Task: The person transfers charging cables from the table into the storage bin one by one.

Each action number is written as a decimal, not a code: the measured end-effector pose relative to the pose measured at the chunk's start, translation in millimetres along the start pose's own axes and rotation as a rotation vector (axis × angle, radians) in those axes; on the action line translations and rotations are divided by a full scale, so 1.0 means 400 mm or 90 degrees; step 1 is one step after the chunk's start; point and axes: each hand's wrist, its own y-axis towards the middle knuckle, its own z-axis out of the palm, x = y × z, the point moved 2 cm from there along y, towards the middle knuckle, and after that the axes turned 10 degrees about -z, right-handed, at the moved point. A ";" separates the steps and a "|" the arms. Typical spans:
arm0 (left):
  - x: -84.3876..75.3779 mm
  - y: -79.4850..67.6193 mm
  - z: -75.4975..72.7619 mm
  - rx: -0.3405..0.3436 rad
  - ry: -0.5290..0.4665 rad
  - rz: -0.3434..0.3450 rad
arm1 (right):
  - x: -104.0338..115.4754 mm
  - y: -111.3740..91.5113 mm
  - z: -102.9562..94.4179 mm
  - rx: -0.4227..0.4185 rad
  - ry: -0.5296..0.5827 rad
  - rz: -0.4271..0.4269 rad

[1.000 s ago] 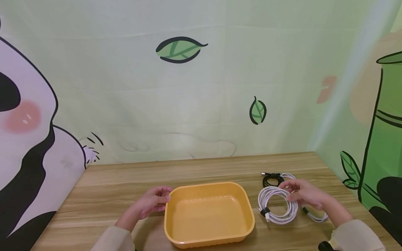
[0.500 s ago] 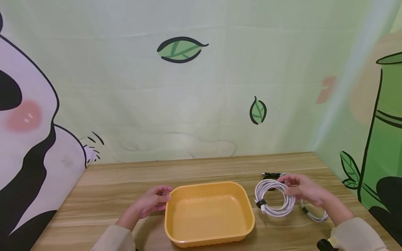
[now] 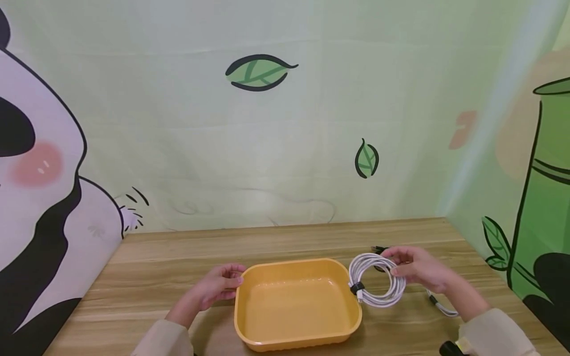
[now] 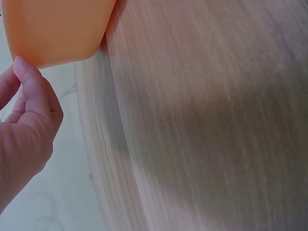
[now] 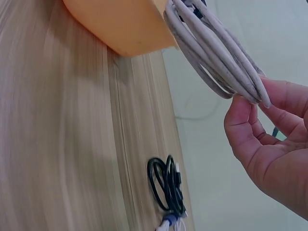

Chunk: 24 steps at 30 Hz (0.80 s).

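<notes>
A yellow plastic tray sits on the table in the head view, with its inside bare. At its far left corner my left hand holds the rim, the thumb lying against it in the left wrist view. My right hand pinches a coiled white cable by its right side. In the right wrist view the coil hangs above the table, tilted. A black strap binds the loops, and their left edge meets or overlaps the tray's right rim in the head view.
Behind the held coil lies a black cable, bundled on the table. Part of another white cable shows under my right forearm. A printed fabric backdrop rises behind the wooden table.
My right hand has lifted the white cable coil and carried it left to the tray's right edge, covering more of the black cable. My left hand stays at the tray's corner.
</notes>
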 end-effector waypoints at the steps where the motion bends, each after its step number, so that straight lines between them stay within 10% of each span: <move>1: 0.001 0.000 0.000 0.002 -0.001 0.000 | 0.000 0.004 0.004 0.002 0.002 -0.001; 24: 0.007 0.006 -0.003 -0.004 -0.006 0.006 | -0.017 0.060 0.087 -0.026 0.065 0.015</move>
